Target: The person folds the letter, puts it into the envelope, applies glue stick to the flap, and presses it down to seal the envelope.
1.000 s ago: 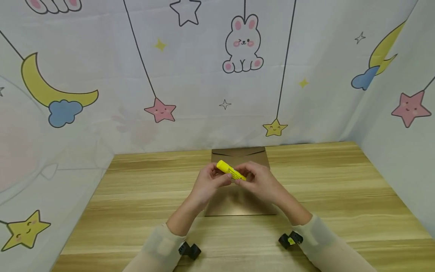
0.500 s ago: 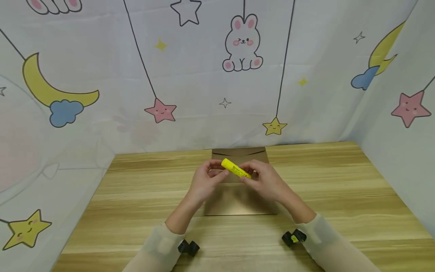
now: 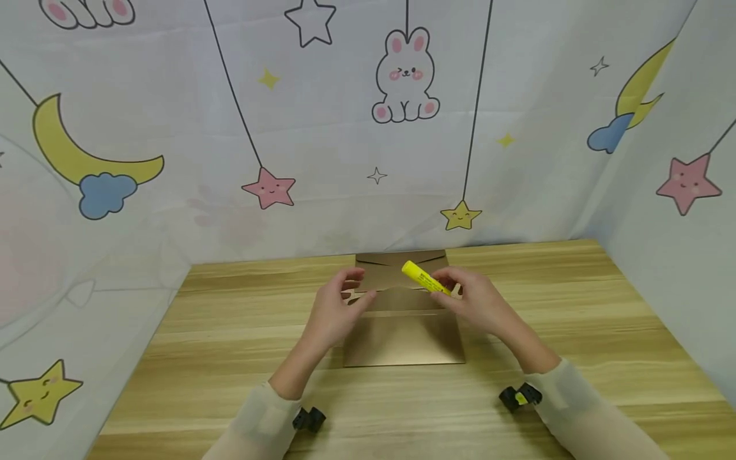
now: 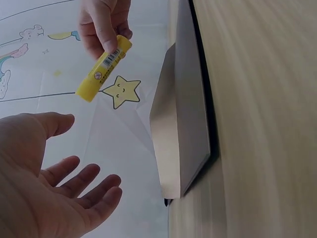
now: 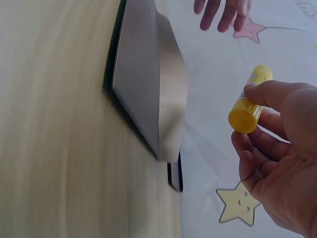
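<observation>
My right hand pinches a yellow glue stick between thumb and fingers, above the right side of a bronze envelope. The stick is tilted, its far end pointing up and left; printed text and a barcode show in the left wrist view. My left hand hovers over the envelope's left side, fingers loosely bent and apart, holding nothing. The envelope lies on the table with its flap raised toward the far side. In the right wrist view, the glue stick's near end looks hollow.
Behind the bronze envelope lies another brown envelope, partly covered, near the table's back edge. The wood-grain table spreads to both sides. A white printed curtain hangs along the back and sides. Small black devices sit at both wrists.
My hands have drawn apart. The left fingers have come off the glue stick and moved left, while the right hand has carried it to the right and slightly up.
</observation>
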`<state>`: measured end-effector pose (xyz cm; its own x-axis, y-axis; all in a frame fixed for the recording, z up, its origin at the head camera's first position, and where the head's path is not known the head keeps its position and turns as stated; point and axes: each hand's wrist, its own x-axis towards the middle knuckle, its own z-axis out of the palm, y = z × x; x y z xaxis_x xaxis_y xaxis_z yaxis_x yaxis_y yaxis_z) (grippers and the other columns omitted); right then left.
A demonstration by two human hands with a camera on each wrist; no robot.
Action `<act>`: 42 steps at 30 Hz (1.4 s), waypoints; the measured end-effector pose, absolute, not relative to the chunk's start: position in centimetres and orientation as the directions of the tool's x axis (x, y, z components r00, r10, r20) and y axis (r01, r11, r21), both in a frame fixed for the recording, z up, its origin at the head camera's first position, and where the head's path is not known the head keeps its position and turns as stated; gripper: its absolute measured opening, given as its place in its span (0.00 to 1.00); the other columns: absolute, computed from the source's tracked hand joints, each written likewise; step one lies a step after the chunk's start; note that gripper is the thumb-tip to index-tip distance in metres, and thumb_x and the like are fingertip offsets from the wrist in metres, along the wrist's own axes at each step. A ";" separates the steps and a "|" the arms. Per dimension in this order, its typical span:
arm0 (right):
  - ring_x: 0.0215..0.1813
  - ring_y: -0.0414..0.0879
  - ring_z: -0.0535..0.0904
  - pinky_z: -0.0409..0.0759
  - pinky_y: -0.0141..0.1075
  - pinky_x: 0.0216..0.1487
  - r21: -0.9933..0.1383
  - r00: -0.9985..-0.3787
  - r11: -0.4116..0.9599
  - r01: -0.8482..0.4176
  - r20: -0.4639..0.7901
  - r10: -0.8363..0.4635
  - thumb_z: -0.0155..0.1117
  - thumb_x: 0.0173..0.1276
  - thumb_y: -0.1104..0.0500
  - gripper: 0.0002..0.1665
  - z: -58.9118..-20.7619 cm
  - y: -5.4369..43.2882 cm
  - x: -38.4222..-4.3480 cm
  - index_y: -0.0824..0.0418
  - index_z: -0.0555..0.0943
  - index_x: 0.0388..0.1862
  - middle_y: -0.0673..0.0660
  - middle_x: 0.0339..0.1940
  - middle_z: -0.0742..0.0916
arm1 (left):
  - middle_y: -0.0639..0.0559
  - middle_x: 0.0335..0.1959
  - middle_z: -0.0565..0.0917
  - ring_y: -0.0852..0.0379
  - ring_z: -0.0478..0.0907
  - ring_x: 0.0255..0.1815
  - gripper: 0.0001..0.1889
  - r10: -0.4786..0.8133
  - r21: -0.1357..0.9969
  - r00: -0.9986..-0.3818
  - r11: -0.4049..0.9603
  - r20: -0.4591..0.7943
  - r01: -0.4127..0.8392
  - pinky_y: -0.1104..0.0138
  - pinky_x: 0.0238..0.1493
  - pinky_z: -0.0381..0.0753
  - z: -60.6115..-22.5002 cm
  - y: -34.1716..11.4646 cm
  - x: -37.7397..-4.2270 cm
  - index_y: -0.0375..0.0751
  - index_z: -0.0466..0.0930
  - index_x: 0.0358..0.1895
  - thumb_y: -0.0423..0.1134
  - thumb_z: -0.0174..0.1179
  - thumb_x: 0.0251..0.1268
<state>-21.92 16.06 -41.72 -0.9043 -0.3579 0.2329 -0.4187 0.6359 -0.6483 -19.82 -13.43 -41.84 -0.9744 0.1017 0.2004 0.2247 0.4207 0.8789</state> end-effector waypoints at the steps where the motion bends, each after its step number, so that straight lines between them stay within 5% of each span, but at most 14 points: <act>1: 0.44 0.46 0.79 0.79 0.41 0.42 -0.644 -0.910 0.648 -0.407 0.222 -0.351 0.75 0.73 0.58 0.17 -41.7 16.4 -22.0 0.58 0.86 0.59 0.47 0.42 0.87 | 0.47 0.62 0.83 0.38 0.79 0.66 0.26 0.105 0.863 -0.972 0.447 0.210 0.235 0.48 0.66 0.78 -41.9 -13.6 -19.8 0.40 0.79 0.67 0.43 0.73 0.70; 8: 0.46 0.49 0.80 0.77 0.41 0.40 -0.609 -0.935 0.712 -0.351 0.180 -0.307 0.73 0.74 0.58 0.20 -41.7 19.1 -22.6 0.62 0.85 0.62 0.53 0.45 0.88 | 0.46 0.70 0.79 0.43 0.75 0.72 0.32 0.128 0.704 -0.951 0.647 0.280 0.294 0.47 0.70 0.75 -42.3 -15.2 -19.7 0.42 0.76 0.73 0.49 0.72 0.71; 16: 0.47 0.53 0.80 0.78 0.45 0.43 -0.560 -0.956 0.776 -0.292 0.143 -0.256 0.71 0.75 0.60 0.21 -42.2 22.4 -23.4 0.65 0.84 0.64 0.58 0.47 0.88 | 0.39 0.69 0.79 0.37 0.75 0.70 0.34 0.180 0.504 -0.908 0.782 0.379 0.365 0.44 0.71 0.73 -42.9 -17.3 -20.1 0.36 0.77 0.72 0.49 0.74 0.69; 23: 0.49 0.57 0.81 0.81 0.53 0.50 -0.522 -0.966 0.813 -0.258 0.114 -0.234 0.70 0.74 0.62 0.21 -42.9 25.2 -23.9 0.68 0.83 0.64 0.64 0.52 0.87 | 0.41 0.68 0.79 0.39 0.76 0.70 0.32 0.210 0.469 -0.903 0.797 0.375 0.381 0.46 0.71 0.74 -43.3 -18.5 -20.1 0.36 0.78 0.70 0.50 0.72 0.70; 42: 0.44 0.59 0.81 0.80 0.58 0.45 -0.412 -0.970 0.879 -0.239 0.075 -0.229 0.72 0.70 0.62 0.17 -44.3 29.3 -25.1 0.72 0.85 0.54 0.66 0.43 0.87 | 0.40 0.64 0.81 0.38 0.78 0.66 0.31 0.217 0.453 -0.888 0.796 0.406 0.402 0.42 0.67 0.76 -43.5 -18.9 -20.0 0.34 0.81 0.66 0.48 0.76 0.67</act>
